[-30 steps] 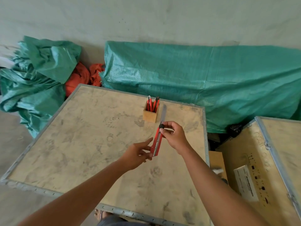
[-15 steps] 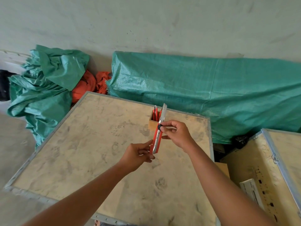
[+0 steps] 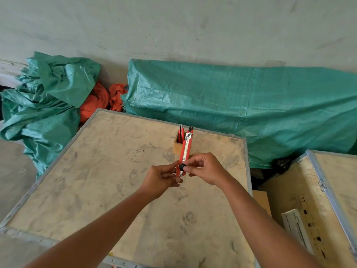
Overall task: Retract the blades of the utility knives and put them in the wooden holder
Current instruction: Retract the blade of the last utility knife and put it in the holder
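Red utility knife, blade apparently retracted, was pinched by both hands: left hand, right hand; wooden holder already held others.

This looks like a storeroom or warehouse corner. The work surface is the lid of a plywood shipping crate edged in riveted metal strip, its top scuffed with dusty prints, and a second crate stands open beside it. Green woven tarpaulins lie heaped against a bare, stained concrete wall, with crumpled orange cloth between them.
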